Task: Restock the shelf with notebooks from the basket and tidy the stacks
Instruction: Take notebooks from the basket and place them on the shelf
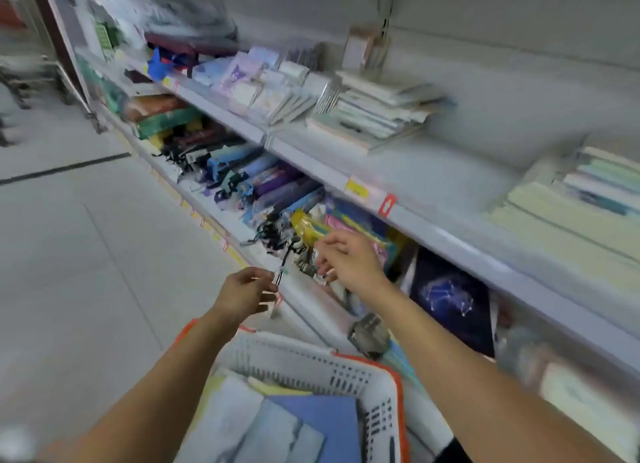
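Observation:
A white basket (304, 362) with orange trim sits low in front of me, holding several notebooks (311, 424), blue and pale grey. On the upper shelf (433, 217) lie an untidy pale notebook stack (377, 109) and another stack (585, 203) at the right. My left hand (244, 294) reaches toward the lower shelf edge, fingertips by a thin black strap (282, 268); whether it pinches the strap is blurred. My right hand (346, 258) hovers over small packaged items on the lower shelf, fingers loosely spread, holding nothing that I can make out.
The lower shelf carries folded umbrellas (263, 182), yellow and pink packets (311, 225) and a dark blue item with a star pattern (450, 296). A yellow price tag (356, 189) marks the upper shelf rail. Grey tiled floor (86, 237) lies to the left.

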Action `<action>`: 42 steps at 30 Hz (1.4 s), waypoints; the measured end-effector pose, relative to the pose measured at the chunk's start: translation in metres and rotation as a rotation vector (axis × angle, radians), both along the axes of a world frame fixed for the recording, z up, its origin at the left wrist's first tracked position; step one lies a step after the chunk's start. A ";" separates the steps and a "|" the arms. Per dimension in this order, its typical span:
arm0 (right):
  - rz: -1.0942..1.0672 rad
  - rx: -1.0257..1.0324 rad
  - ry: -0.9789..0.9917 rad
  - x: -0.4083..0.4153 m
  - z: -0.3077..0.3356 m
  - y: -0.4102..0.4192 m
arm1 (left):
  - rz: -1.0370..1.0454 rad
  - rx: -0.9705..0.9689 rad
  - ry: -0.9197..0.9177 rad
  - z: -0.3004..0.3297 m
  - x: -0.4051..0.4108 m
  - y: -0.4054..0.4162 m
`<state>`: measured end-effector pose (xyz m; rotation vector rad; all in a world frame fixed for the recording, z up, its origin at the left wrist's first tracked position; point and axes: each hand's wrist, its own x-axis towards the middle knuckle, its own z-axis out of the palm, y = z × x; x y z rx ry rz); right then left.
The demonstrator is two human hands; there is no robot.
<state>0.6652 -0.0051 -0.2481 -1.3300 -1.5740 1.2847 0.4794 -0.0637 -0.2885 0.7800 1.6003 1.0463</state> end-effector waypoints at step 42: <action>-0.261 -0.969 -0.461 0.050 -0.288 -0.130 | 0.522 -0.521 -0.281 -0.222 -0.022 -0.163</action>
